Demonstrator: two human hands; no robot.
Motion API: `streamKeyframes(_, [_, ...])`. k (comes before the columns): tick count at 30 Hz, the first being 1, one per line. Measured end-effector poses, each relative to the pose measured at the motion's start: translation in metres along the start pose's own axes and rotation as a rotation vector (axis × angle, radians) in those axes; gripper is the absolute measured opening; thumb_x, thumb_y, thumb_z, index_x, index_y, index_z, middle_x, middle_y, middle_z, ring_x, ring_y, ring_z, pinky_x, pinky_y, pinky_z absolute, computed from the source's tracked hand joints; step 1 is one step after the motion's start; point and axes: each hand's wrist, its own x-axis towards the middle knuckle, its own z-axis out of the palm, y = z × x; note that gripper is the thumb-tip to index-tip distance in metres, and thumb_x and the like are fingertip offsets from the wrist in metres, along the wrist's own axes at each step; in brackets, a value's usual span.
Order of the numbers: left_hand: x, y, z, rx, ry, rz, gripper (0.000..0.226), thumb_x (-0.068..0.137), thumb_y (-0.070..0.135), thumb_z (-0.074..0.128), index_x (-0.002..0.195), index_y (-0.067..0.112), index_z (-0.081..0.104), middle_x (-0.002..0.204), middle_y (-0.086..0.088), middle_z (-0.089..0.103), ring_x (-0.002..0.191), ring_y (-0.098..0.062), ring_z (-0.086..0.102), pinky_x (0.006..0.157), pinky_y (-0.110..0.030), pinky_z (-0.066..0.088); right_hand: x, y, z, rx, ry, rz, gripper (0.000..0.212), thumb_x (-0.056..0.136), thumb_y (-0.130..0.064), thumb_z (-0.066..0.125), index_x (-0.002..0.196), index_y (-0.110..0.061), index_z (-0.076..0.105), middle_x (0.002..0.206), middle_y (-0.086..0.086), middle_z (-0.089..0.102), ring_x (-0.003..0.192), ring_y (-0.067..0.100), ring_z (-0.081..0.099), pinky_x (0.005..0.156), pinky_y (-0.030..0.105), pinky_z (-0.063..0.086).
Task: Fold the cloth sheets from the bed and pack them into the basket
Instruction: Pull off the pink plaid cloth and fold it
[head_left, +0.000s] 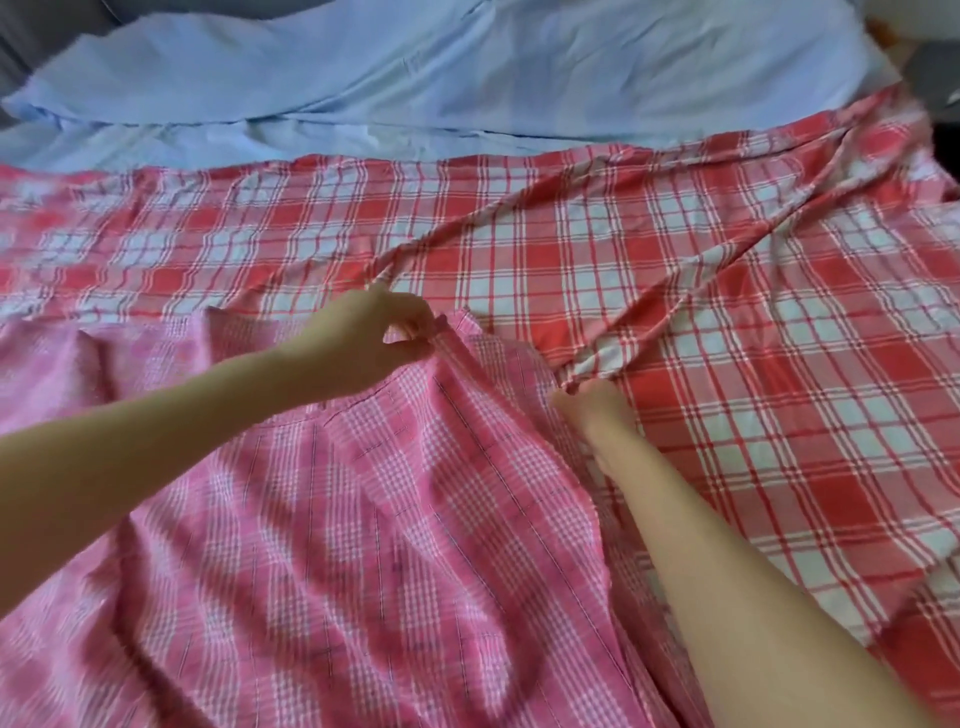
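My left hand (382, 332) pinches the pink checked sheet (363, 545); my right hand (597, 402) grips bunched red plaid sheet (727, 322). Pulling both together could tangle them.

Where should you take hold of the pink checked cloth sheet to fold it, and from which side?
Grip the pink checked cloth sheet at its raised far corner, where the left hand pinches it, coming from the near side. The corner stands clear of the red plaid sheet, so fingers can close round one layer only.
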Motion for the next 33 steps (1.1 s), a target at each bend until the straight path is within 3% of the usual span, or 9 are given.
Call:
streamKeyframes(4, [-0.005, 0.014, 0.016, -0.205, -0.036, 0.006, 0.01, 0.082, 0.006, 0.068, 0.082, 0.015, 0.064, 0.082, -0.002, 0.07, 0.08, -0.011, 0.066, 0.08, -0.024, 0.051, 0.012, -0.003, 0.016, 0.403, 0.002, 0.076, 0.051, 0.066, -0.026, 0.085, 0.1, 0.005, 0.063, 0.097, 0.01, 0.065, 0.087, 0.02, 0.063, 0.065, 0.027, 0.048])
streamKeyframes(7, [-0.004, 0.036, 0.01, -0.298, -0.064, 0.036, 0.018, 0.08, 0.009, 0.071, 0.077, 0.025, 0.064, 0.078, -0.003, 0.07, 0.069, -0.01, 0.064, 0.072, -0.019, 0.052, 0.005, -0.017, 0.002, 0.76, -0.158, 0.013, 0.034, 0.07, -0.006, 0.079, 0.098, 0.009, 0.068, 0.093, 0.017, 0.071, 0.068, 0.02, 0.066, 0.062, 0.026, 0.054])
streamKeyframes(10, [0.006, 0.065, -0.004, -0.267, -0.041, 0.093, 0.006, 0.08, 0.02, 0.072, 0.085, 0.023, 0.072, 0.071, 0.007, 0.067, 0.064, -0.004, 0.061, 0.063, -0.012, 0.05, -0.006, -0.041, -0.038, 0.67, -0.015, -0.181, 0.03, 0.069, -0.013, 0.074, 0.075, 0.013, 0.061, 0.06, 0.008, 0.054, 0.055, 0.014, 0.051, 0.053, 0.022, 0.04])
streamKeyframes(12, [0.015, 0.085, -0.017, -0.215, 0.009, 0.152, 0.006, 0.081, 0.025, 0.071, 0.087, 0.023, 0.072, 0.062, 0.015, 0.058, 0.056, 0.004, 0.052, 0.055, -0.007, 0.041, -0.018, -0.059, -0.069, 0.541, 0.14, -0.335, 0.03, 0.076, -0.016, 0.065, 0.067, 0.01, 0.052, 0.055, 0.003, 0.039, 0.05, 0.009, 0.034, 0.046, 0.021, 0.026])
streamKeyframes(16, [0.033, 0.133, -0.056, -0.164, 0.108, 0.235, 0.014, 0.083, 0.032, 0.069, 0.089, 0.02, 0.069, 0.063, 0.01, 0.053, 0.053, -0.001, 0.044, 0.056, -0.021, 0.038, -0.047, -0.091, -0.145, 0.319, 0.369, -0.483, 0.036, 0.08, -0.022, 0.063, 0.056, -0.004, 0.045, 0.046, -0.005, 0.029, 0.049, 0.011, 0.026, 0.052, 0.03, 0.021])
streamKeyframes(19, [0.04, 0.164, -0.077, -0.202, 0.151, 0.313, 0.013, 0.086, 0.025, 0.067, 0.092, 0.013, 0.068, 0.075, -0.006, 0.064, 0.067, -0.022, 0.055, 0.067, -0.032, 0.044, -0.074, -0.098, -0.183, 0.374, 0.35, -0.538, 0.031, 0.083, -0.018, 0.065, 0.057, -0.008, 0.053, 0.051, 0.006, 0.046, 0.054, 0.016, 0.041, 0.054, 0.037, 0.034])
streamKeyframes(22, [0.04, 0.207, -0.107, -0.219, 0.184, 0.398, 0.01, 0.086, 0.02, 0.066, 0.092, 0.012, 0.067, 0.078, -0.006, 0.065, 0.071, -0.022, 0.057, 0.069, -0.028, 0.044, -0.11, -0.105, -0.228, 0.503, 0.307, -0.552, 0.009, 0.084, -0.01, 0.066, 0.077, -0.014, 0.072, 0.076, 0.018, 0.07, 0.069, 0.022, 0.062, 0.067, 0.044, 0.051])
streamKeyframes(27, [0.04, 0.275, -0.151, -0.147, 0.226, 0.534, 0.013, 0.086, 0.021, 0.066, 0.092, 0.012, 0.071, 0.077, 0.004, 0.065, 0.065, -0.005, 0.052, 0.069, -0.023, 0.042, -0.157, -0.109, -0.281, 0.597, 0.196, -0.557, 0.01, 0.086, -0.013, 0.064, 0.084, -0.023, 0.067, 0.073, 0.0, 0.073, 0.06, 0.011, 0.066, 0.054, 0.024, 0.051])
streamKeyframes(33, [0.04, 0.308, -0.171, 0.048, 0.014, 0.449, 0.021, 0.082, 0.033, 0.07, 0.095, 0.017, 0.073, 0.097, 0.004, 0.07, 0.089, -0.008, 0.06, 0.077, -0.018, 0.043, -0.194, -0.116, -0.317, 0.73, 0.158, -0.535, 0.012, 0.088, -0.008, 0.061, 0.082, -0.017, 0.066, 0.067, -0.007, 0.068, 0.061, 0.005, 0.063, 0.056, 0.019, 0.049])
